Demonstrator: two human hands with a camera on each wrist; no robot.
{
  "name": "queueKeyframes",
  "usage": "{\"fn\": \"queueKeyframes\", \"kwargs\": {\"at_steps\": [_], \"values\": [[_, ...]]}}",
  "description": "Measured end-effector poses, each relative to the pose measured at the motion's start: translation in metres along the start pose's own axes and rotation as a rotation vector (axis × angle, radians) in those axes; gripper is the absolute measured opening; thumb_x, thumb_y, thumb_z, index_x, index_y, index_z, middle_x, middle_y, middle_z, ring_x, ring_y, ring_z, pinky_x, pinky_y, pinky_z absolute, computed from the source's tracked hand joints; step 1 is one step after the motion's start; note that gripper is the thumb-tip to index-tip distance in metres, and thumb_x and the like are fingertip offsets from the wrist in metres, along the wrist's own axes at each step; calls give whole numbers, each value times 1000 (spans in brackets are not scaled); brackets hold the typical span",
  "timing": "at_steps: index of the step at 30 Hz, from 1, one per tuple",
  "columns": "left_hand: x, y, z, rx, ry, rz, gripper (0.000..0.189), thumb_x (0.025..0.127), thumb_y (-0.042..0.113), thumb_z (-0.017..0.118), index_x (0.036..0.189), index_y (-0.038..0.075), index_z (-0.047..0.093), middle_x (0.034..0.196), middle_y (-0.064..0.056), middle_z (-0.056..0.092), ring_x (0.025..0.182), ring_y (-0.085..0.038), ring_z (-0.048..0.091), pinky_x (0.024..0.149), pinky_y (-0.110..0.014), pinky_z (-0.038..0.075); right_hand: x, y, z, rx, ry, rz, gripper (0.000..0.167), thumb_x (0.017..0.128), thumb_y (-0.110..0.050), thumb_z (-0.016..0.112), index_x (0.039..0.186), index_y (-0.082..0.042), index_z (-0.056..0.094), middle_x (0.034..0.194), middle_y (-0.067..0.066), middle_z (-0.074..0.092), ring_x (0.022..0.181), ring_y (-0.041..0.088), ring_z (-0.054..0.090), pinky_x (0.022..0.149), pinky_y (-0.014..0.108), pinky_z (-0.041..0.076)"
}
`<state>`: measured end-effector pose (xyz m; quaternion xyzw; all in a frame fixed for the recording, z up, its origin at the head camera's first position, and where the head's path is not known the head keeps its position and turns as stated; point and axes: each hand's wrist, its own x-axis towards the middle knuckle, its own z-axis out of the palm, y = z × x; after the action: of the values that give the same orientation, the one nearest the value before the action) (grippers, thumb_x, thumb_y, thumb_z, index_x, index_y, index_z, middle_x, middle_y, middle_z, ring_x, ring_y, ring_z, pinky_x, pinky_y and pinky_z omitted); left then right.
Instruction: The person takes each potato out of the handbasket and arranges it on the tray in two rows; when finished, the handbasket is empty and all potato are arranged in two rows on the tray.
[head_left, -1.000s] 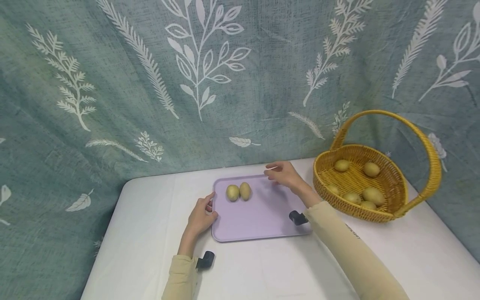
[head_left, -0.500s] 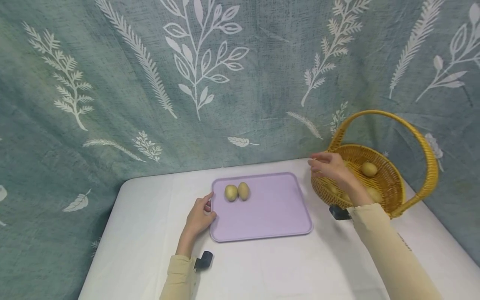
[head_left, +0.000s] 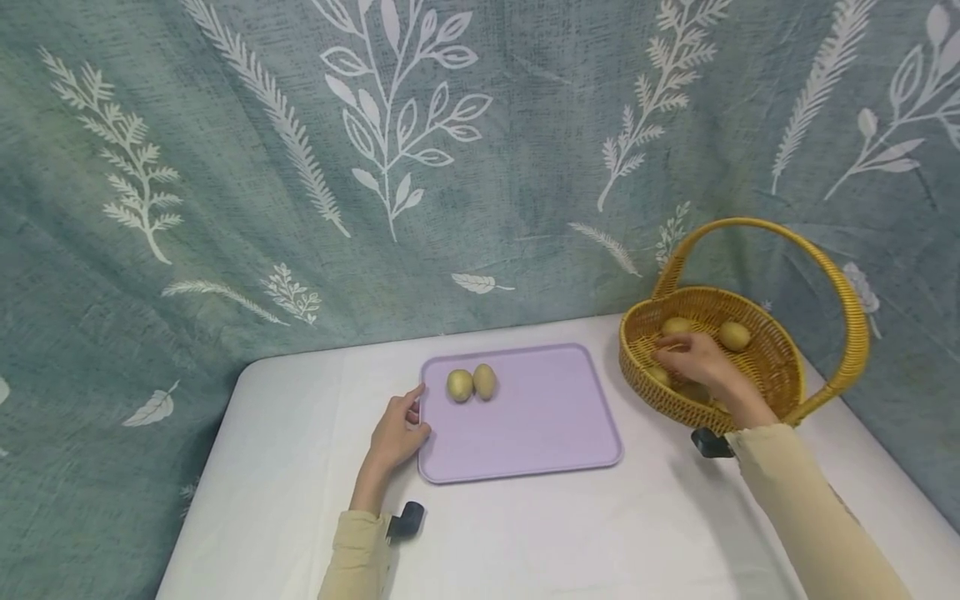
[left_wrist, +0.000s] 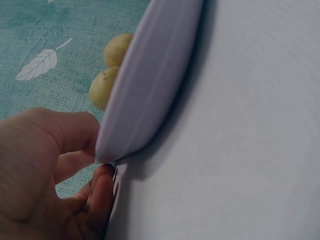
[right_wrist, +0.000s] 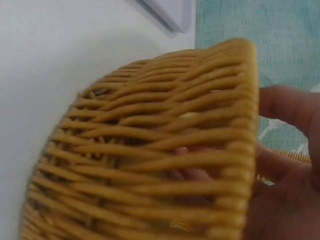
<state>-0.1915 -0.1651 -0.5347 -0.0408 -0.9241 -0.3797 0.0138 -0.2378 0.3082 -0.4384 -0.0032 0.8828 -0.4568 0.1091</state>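
A lilac tray (head_left: 540,417) lies on the white table, with two yellow-brown potatoes (head_left: 484,381) side by side near its upper left corner. My left hand (head_left: 395,431) holds the tray's left edge; in the left wrist view the thumb (left_wrist: 82,130) goes over the rim and the curled fingers lie outside it. Inside the wicker basket (head_left: 675,406), my right hand (head_left: 695,358) hovers with loosely bent fingers above several potatoes (head_left: 733,336). From the right wrist, the woven wall (right_wrist: 165,135) hides most of its fingers, and no potato shows in its grasp.
A tall arched handle (head_left: 840,292) rises over the basket, right of my right hand. Behind the table hangs a green leaf-patterned cloth (head_left: 525,167). A strip of white tabletop (head_left: 600,342) separates the tray from the basket.
My right hand has moved right, from above the tray to the basket's rim and then down inside it. The left hand has stayed at the tray; the two potatoes there have not moved.
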Motion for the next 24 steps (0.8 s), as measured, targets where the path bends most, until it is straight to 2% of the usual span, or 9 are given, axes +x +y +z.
{"fn": "queueKeyframes", "kwargs": {"at_steps": [2,6,10,13,18,24], "values": [[0,0,0,1,0,0,70,76,6,65,144,4,48,103,-8,54,87,-19,53,72,-33,42,1,-4,0,-22,-18,18,53,93,-12,61,133,20,45,89,13,66,66,16,59,63,35,52],[0,0,-1,-5,-2,-2,70,76,6,65,144,4,49,103,-8,54,87,-19,53,73,-33,42,3,-7,0,-97,-69,18,54,89,-9,66,131,20,48,90,19,66,70,20,60,66,37,52],[0,0,-1,-7,0,1,70,76,6,66,144,4,49,102,-8,54,87,-19,53,73,-34,42,2,-4,0,-172,-99,-21,48,86,-7,67,124,20,54,110,31,61,82,20,59,70,32,50],[1,0,-2,-5,1,6,69,76,6,66,144,4,49,103,-8,55,87,-18,54,73,-34,43,2,-2,0,-197,-103,-13,46,85,-6,67,122,18,56,120,35,56,86,20,57,71,29,48],[1,0,-2,-7,0,6,69,76,6,65,143,4,49,102,-8,54,87,-18,53,72,-33,42,3,3,1,-166,-75,19,47,84,-5,67,124,17,55,115,33,59,88,20,58,71,26,48],[1,-1,-1,-9,0,7,69,76,6,65,143,3,49,102,-8,54,86,-18,53,72,-33,42,2,7,2,-93,4,2,57,90,-13,69,135,15,47,123,38,55,109,40,57,73,25,49]]}}
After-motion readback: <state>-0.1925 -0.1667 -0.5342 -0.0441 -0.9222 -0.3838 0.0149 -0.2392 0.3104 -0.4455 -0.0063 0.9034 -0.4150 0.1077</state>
